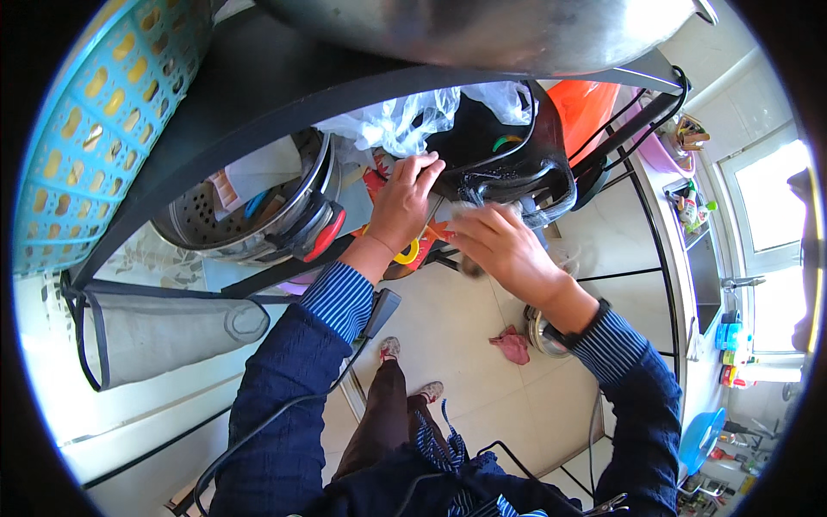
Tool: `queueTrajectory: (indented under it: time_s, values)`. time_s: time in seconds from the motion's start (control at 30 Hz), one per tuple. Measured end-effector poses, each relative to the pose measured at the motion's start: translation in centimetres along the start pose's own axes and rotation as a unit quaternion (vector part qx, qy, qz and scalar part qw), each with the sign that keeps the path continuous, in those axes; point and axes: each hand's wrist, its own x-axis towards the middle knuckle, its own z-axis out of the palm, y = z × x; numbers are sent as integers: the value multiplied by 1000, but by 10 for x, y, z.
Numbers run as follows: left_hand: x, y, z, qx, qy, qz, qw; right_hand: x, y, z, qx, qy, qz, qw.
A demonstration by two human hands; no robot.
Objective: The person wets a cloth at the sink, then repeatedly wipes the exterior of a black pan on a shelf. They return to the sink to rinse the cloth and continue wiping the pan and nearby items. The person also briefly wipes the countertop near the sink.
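Observation:
My left hand [404, 200] reaches onto a middle shelf, its fingertips at the near edge of a black container or bag [481, 145]. Whether the fingers pinch that edge does not show. Crumpled clear plastic bags [410, 119] lie just beyond the fingers. My right hand [507, 255] is motion-blurred in front of the black container, fingers curled, and what they may hold is unclear. Clear plastic [543, 207] hangs by the container's near side, close to the right hand. Between the hands shows a red and yellow printed package [413, 249].
Left on the shelf stands a steel steamer pot [226, 242] with a red-tipped handle [325, 234]. Above are a large metal vessel [491, 32] and a blue perforated basket [84, 148]. An orange bag [585, 116] hangs behind. A pink cloth [510, 346] lies on the floor.

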Motion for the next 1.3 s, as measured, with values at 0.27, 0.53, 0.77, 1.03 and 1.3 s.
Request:
queueTrajectory:
  time_s: [0.27,0.53,0.77,1.03,1.3]
  values:
    - [-3,-3,4,-4,6,-10,1000,-34,0,3,-204,-283,-51,936]
    - [-5,2,9,-12,17,-29,999,23,-4,-3,-167,-147,-93,970]
    - [-4,-3,11,3,39,-8,999,-12,8,17,-199,-180,-86,959]
    - [-2,3,4,-9,14,-9,1000,-107,19,-8,177,251,537,786]
    - [2,1,0,17,-25,20,999,-78,85,40,206,387,436,786]
